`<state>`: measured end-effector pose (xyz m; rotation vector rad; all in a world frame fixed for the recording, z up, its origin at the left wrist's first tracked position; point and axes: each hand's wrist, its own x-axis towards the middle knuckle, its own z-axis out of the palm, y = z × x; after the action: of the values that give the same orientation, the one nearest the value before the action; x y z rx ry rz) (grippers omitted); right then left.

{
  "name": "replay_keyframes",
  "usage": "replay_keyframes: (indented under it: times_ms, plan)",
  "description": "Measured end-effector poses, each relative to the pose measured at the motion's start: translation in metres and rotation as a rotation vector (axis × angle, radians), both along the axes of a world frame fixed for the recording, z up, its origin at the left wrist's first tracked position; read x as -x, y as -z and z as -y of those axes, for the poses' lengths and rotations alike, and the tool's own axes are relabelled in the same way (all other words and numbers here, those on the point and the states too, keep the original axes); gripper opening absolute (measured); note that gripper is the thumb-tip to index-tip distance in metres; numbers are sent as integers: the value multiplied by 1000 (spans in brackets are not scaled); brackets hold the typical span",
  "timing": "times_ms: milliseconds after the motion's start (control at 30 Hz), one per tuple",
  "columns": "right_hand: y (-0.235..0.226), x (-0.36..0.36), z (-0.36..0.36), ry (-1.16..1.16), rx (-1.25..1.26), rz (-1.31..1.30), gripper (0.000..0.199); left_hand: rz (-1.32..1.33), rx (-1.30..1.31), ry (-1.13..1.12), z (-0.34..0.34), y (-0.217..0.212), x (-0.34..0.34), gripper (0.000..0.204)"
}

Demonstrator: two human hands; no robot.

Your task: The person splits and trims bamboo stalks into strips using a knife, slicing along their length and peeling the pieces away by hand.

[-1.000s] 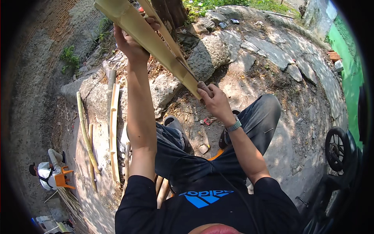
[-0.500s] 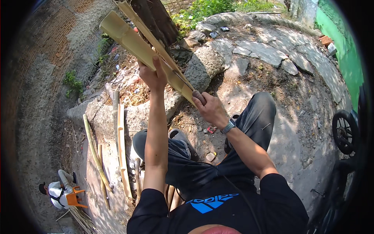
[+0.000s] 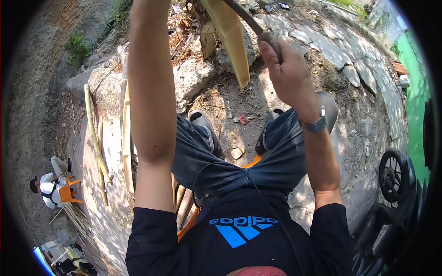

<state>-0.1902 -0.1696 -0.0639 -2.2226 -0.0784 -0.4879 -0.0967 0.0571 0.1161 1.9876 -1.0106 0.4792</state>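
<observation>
Fingers of the right hand [image 3: 292,76], at one o'clock, were clenched round the brown handle [image 3: 266,37] of a dark blade [image 3: 245,17] that slanted toward eleven; whether it touched the split bamboo [image 3: 234,43] at twelve could not be told. The left forearm [image 3: 154,92] ran out of view past eleven, so the left hand's grip could not be told. Working the blade well seemed to need a low, even angle along the grain, with the left hand behind the edge. Beyond, slim poles [image 3: 95,133] lay at nine o'clock
</observation>
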Motion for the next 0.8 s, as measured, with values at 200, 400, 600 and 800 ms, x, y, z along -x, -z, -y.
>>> replay_keyframes:
  times_ms: [200, 400, 600, 800]
  plan:
    - [204, -34, -9, 79, -54, -64, 44, -556, 40, -243, -8, 225, -93, 132]
    - [190, -3, -20, 10, -163, -270, 47, -491, 686, 472, -25, 185, -100, 68]
    - [193, -2, -39, 61, -322, -344, 46, -343, 860, 5, 43, 164, -109, 65]
    - [186, 3, -68, 294, -245, -338, 40, 108, 783, -467, 69, 166, -113, 77]
